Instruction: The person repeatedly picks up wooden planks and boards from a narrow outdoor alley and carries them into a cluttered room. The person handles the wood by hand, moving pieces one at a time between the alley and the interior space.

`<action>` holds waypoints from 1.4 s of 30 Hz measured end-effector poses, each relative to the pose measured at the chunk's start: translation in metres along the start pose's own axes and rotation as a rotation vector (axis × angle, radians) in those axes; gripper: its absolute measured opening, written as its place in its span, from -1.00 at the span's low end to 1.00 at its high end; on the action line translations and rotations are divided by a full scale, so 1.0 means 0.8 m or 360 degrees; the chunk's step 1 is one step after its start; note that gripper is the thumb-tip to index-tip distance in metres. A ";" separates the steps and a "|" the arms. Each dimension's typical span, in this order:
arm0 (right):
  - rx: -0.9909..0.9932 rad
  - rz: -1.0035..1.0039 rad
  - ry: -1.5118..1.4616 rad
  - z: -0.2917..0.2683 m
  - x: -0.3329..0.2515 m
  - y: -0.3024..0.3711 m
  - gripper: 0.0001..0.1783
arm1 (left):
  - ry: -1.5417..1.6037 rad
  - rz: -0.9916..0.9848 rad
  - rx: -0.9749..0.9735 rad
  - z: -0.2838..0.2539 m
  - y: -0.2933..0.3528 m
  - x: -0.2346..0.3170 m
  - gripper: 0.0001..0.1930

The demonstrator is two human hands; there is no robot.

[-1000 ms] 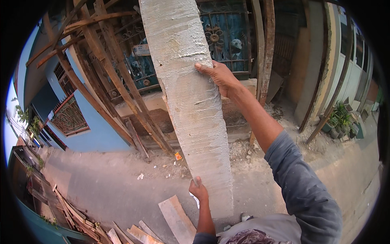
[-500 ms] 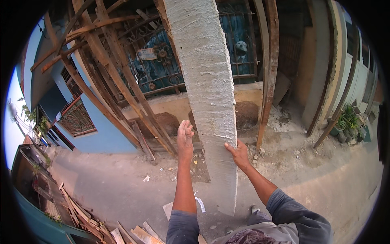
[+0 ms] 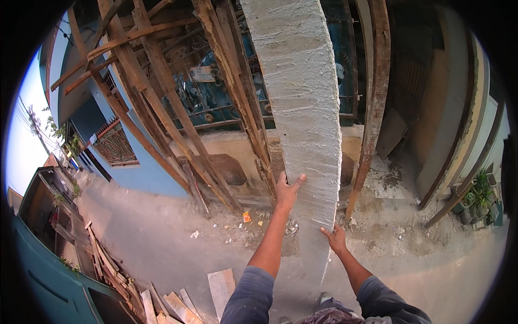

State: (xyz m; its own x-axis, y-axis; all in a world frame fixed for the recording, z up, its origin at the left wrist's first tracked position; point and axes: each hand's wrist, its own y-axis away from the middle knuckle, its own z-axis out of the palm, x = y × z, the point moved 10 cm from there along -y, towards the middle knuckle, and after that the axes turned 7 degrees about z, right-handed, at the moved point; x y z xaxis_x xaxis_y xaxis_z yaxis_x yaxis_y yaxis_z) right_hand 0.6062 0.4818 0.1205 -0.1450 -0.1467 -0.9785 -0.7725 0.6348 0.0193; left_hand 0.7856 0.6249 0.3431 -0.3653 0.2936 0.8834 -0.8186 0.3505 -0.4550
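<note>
A long, rough grey-white plank (image 3: 302, 102) stands nearly upright before me, its face crusted with what looks like cement or plaster. It runs out of view at the top. My left hand (image 3: 288, 191) grips its left edge, the thumb on the near face and the fingers out of sight round the edge. Lower down, my right hand (image 3: 335, 239) holds the right edge, thumb toward the face. The plank's lower end hangs over the pavement close to my feet; whether it touches the ground I cannot tell.
Several brown timber posts (image 3: 162, 102) lean against the building front, with another post (image 3: 372, 108) right of the plank. Behind them is a metal window grille (image 3: 208, 110). Scrap boards (image 3: 110, 264) lie at lower left, beside a pale board (image 3: 221, 289). Potted plants (image 3: 476, 197) stand far right.
My left hand, open and apart from the plank before, now grips its left edge. My right hand has slid lower along the right edge. The plank appears further right in view.
</note>
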 end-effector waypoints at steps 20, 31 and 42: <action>-0.0347 0.0016 -0.0030 0.006 0.062 -0.365 -0.34 | -0.0575 -0.0489 -0.0347 0.001 0.135 -0.108 -0.09; -0.0027 0.0783 0.0351 -0.023 0.173 -0.475 -0.06 | -0.0890 -0.2133 0.1592 -0.316 1.031 -0.105 -0.32; -0.1103 0.1153 0.0886 0.312 0.359 0.129 -0.34 | 0.0078 -0.2499 0.2135 -0.321 1.360 -0.027 -0.60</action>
State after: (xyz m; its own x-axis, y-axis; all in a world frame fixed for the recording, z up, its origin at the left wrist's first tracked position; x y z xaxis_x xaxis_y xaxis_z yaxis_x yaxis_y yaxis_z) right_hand 0.6393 0.6944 -0.2100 -0.8147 -0.3421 -0.4682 -0.5454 0.1780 0.8190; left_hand 0.0163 1.2282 -0.2001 0.8071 0.4828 0.3398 -0.1060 -0.4478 0.8878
